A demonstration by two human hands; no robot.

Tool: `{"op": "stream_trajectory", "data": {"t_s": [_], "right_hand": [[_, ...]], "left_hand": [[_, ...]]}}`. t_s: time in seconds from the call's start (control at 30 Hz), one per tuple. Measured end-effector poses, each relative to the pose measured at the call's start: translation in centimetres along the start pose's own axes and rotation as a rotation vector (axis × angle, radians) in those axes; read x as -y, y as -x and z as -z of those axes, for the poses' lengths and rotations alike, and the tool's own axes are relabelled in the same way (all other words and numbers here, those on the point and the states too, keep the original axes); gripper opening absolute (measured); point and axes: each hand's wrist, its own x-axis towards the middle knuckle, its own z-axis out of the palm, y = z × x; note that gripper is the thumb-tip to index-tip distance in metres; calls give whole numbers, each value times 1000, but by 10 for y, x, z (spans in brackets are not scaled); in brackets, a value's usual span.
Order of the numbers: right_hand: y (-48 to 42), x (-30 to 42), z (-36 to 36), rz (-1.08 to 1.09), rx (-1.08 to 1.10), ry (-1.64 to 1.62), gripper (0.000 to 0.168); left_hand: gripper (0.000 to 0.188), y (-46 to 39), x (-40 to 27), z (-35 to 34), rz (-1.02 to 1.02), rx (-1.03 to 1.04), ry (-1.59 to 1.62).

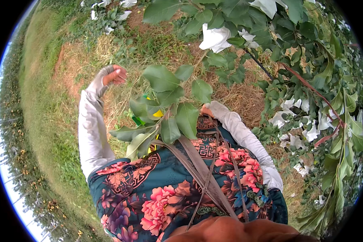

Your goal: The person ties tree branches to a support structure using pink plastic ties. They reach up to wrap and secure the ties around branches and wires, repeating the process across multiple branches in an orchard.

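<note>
My left hand (116, 75), in a pale sleeve, hangs out at the left over grass, its fingers curled loosely; whether anything is in it I cannot tell. Close to the camera, a leafy branch (169, 113) crosses in front of my chest between the two arms. My right hand (206, 111) is by the front of my floral shirt (169, 193), mostly hidden behind the leaves, sleeve and straps (199, 157). Something yellow (158, 113) and green shows partly behind the branch.
Leafy fruit-tree branches with white bags (216, 38) fill the upper right, with more bags (311, 131) at the right. A dark thin pole or pipe (260, 65) runs among them. Dry grass (242, 103) covers the ground. A bagged shrub (118, 27) stands at the upper left; tree rows line the far left.
</note>
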Motion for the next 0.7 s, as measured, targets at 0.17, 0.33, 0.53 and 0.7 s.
{"op": "stream_trajectory", "data": {"t_s": [0.17, 0.33, 0.53, 0.7], "right_hand": [[21, 22, 8, -117, 91, 364, 22], [61, 34, 8, -213, 49, 455, 26], [32, 28, 37, -12, 150, 363, 27], [54, 33, 60, -121, 344, -12, 39]], "left_hand": [[22, 42, 79, -74, 431, -149, 486], [42, 59, 166, -163, 237, 171, -84], [46, 15, 134, -168, 196, 448, -223], [27, -67, 244, -199, 780, 458, 417]]}}
